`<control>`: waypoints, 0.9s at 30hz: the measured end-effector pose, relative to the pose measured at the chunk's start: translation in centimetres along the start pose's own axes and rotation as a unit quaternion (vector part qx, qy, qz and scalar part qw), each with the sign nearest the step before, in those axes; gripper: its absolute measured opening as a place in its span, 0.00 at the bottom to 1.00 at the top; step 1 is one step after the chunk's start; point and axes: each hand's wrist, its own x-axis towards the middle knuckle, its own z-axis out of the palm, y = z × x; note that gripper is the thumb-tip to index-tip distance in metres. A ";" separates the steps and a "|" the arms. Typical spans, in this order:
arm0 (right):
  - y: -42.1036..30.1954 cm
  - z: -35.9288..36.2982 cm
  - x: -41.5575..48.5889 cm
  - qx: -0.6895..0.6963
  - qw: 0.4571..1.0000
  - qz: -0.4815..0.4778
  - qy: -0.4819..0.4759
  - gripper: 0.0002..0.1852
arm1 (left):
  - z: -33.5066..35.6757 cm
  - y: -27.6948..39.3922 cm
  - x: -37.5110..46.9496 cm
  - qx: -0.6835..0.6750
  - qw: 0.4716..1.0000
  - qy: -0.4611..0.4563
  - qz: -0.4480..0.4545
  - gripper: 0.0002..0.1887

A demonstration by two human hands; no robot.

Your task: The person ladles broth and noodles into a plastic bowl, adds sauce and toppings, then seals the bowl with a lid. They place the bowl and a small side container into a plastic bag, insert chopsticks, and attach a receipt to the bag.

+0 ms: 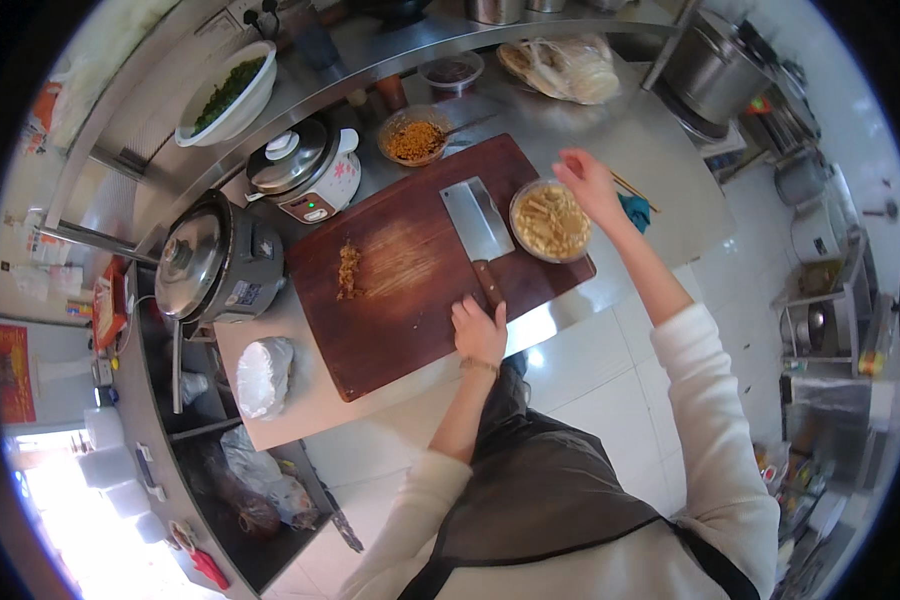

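My left hand [480, 330] rests at the near edge of a dark red-brown wooden cutting board [420, 315], fingers slightly spread. Its thumb lies by the end of the wooden handle of a cleaver [480, 217], which lies flat on the board; whether they touch is unclear. My right hand [591, 184] hovers at the far right rim of a clear round bowl [551, 223], its fingers bent and partly hidden. Pale chopped pieces in yellowish liquid fill the bowl, which stands at the board's right end. A short row of brown minced food [349, 271] lies on the board's left side.
A rice cooker [319, 176] and a larger grey cooker [217, 262] stand left. Behind the board sits a bowl of orange-brown crumbs [415, 139] with a utensil. Chopsticks [634, 190] and a teal cloth [635, 212] lie right. A steel shelf [420, 56] overhangs the back.
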 end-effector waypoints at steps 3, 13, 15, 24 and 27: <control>2.3 3.8 7.0 0.006 0.998 0.044 -0.052 0.26 | 3.2 1.3 4.6 0.073 0.993 -0.068 -0.061 0.28; 5.4 11.5 16.9 0.346 0.899 0.176 -0.200 0.26 | -3.8 -3.3 2.1 0.188 0.970 -0.051 -0.145 0.26; 5.0 13.2 16.9 0.423 0.870 0.196 -0.160 0.20 | -2.6 -1.4 0.9 0.146 0.983 0.030 -0.106 0.22; 5.4 10.3 19.8 -0.128 0.799 -0.501 -0.307 0.22 | 9.1 11.0 1.8 -0.736 0.578 -0.017 -0.352 0.05; 6.1 9.6 20.8 -0.174 0.755 -0.557 -0.299 0.25 | 8.7 12.2 2.7 -0.747 0.578 0.020 -0.328 0.05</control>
